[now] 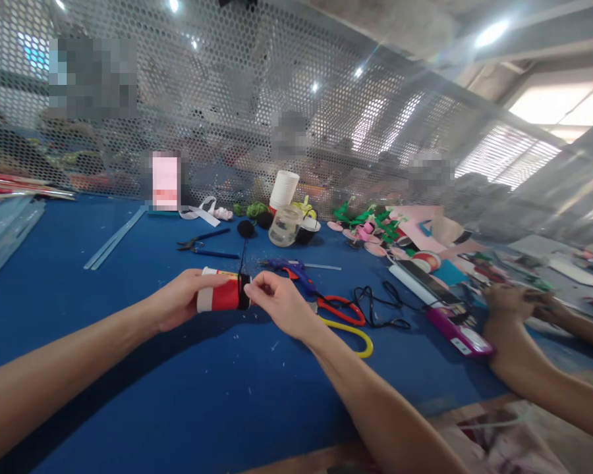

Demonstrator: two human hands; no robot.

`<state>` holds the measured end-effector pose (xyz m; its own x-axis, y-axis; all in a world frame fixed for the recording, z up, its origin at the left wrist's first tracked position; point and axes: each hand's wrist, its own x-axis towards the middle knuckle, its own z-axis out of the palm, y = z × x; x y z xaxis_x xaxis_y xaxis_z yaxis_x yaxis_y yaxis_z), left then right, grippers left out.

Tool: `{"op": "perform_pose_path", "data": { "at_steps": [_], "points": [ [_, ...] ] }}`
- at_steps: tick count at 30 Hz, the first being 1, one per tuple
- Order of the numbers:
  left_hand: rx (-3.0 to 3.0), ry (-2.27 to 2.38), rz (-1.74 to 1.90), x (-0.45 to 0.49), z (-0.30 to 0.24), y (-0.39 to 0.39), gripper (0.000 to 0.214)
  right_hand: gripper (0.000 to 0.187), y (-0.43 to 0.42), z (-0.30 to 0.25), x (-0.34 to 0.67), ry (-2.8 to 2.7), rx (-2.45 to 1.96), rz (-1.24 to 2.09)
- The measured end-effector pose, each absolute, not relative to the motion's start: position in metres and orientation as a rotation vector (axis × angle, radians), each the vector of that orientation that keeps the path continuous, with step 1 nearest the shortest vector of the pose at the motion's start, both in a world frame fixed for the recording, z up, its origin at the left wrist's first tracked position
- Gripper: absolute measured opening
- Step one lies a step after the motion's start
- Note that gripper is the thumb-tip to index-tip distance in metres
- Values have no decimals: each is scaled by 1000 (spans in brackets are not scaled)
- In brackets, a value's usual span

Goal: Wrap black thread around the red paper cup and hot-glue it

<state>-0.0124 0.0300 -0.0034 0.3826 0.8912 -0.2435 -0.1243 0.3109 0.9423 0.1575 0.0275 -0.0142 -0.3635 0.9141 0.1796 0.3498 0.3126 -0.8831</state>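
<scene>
A paper cup (223,296) wrapped in red lies on its side in the air over the blue table, with a black band of yarn (244,291) around its right end. My left hand (180,299) is closed around the cup's left part. At the black end, my right hand (277,299) has thumb and fingers pinched at the cup's rim; exactly what lies between the fingertips is partly hidden. A strand of black yarn runs from the cup up to a black yarn ball (246,228) on the table.
Behind the cup lie pliers (202,247) and a blue glue gun (296,270). Scissors (348,322) with red and yellow handles, a black cable (380,306) and a purple device (459,332) are on the right. A clear jar (284,227) stands near the mesh screen (217,118). Another person's hand (508,303) is far right.
</scene>
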Motion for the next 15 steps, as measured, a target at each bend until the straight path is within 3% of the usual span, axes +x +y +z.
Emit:
{"op": "perform_pose_path", "data": {
  "at_steps": [8, 15],
  "points": [
    [1003, 1003, 831, -10, -11, 30, 18, 14, 21, -15, 160, -1924, -1143, 562],
    [1129, 1061, 833, -8, -15, 25, 19, 23, 16, -15, 157, -2027, -979, 666]
  ]
}}
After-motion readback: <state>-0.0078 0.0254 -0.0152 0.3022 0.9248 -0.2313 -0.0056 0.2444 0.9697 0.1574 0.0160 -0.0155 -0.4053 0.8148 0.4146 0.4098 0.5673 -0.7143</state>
